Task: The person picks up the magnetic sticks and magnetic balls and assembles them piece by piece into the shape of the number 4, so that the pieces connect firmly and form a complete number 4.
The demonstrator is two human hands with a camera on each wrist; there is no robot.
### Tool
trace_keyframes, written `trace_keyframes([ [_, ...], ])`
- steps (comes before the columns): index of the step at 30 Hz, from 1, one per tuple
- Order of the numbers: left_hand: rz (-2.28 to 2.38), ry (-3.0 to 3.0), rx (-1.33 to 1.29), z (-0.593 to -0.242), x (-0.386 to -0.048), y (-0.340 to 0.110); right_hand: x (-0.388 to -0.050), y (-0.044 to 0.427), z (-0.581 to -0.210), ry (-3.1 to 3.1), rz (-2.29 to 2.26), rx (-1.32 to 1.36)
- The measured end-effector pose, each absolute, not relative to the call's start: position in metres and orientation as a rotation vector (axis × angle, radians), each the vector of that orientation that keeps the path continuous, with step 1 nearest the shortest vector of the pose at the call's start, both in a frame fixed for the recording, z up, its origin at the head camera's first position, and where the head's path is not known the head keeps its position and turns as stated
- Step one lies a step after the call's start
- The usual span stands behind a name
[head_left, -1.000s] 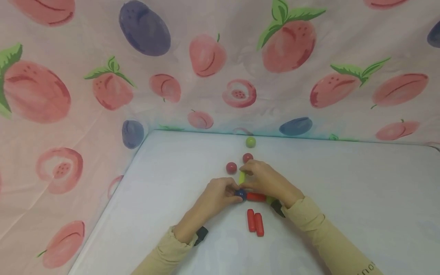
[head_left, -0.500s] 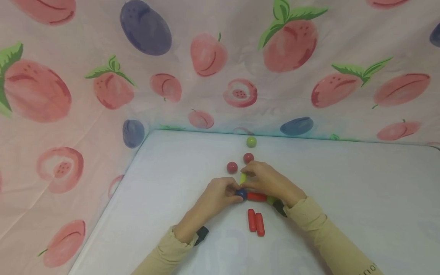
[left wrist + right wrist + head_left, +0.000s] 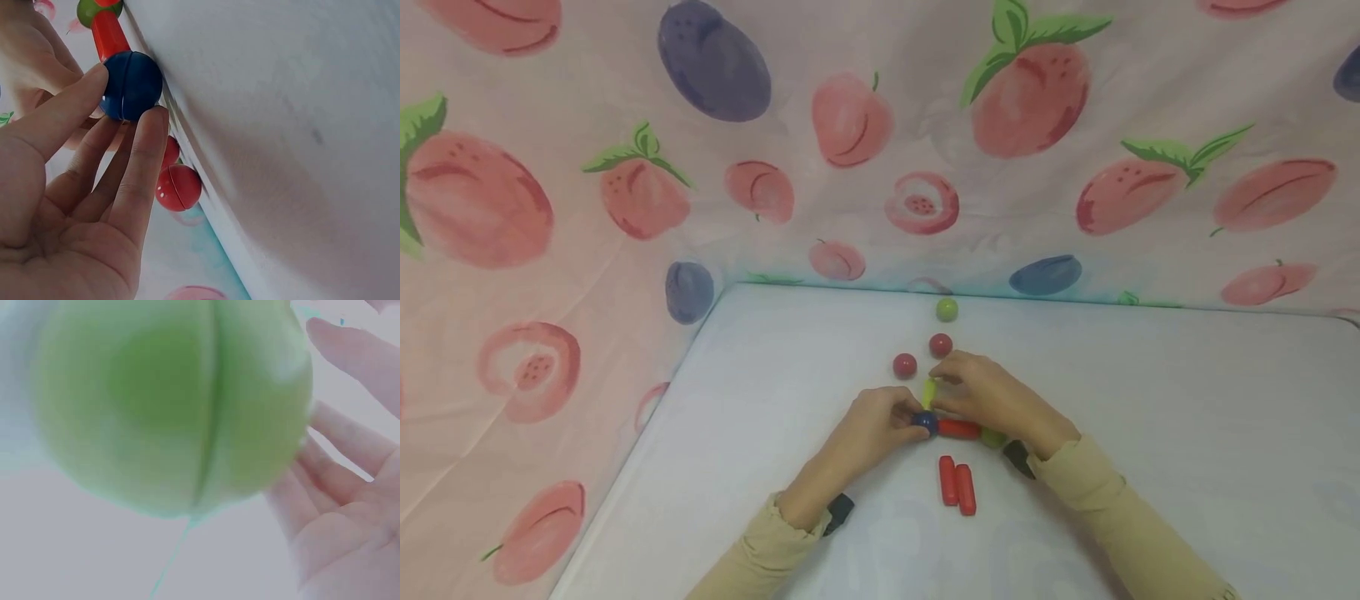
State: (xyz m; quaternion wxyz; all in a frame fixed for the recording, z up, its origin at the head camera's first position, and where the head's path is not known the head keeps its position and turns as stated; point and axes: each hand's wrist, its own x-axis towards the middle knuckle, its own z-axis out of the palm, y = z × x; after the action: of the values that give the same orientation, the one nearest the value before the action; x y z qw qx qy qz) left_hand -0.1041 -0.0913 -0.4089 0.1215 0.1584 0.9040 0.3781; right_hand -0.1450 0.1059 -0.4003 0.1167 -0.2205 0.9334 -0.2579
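Observation:
In the head view my left hand pinches a dark blue ball between thumb and fingertips; the left wrist view shows this grip closely. A red rod extends right from the blue ball to a green ball. From the ball's far side a yellow-green rod points away. Beside that rod my right hand has its fingers loosely bent, thumb and forefinger apart. In the right wrist view the green ball looms large and hides some fingertips.
Two red rods lie side by side nearer the person. Beyond the hands are two red balls and another green ball. Fruit-patterned cloth borders the white table at the back and left.
My right hand has shifted slightly right, its fingers drawing off the yellow-green rod, and more of the attached green ball shows. The left hand stays on the blue ball.

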Motion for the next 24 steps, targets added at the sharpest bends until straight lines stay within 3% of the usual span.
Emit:
trace_keyframes([
  [24, 1.13, 2.621, 0.448, -0.409, -0.104, -0.094, -0.114, 0.124, -0.385, 2.736, -0.844, -0.811],
])
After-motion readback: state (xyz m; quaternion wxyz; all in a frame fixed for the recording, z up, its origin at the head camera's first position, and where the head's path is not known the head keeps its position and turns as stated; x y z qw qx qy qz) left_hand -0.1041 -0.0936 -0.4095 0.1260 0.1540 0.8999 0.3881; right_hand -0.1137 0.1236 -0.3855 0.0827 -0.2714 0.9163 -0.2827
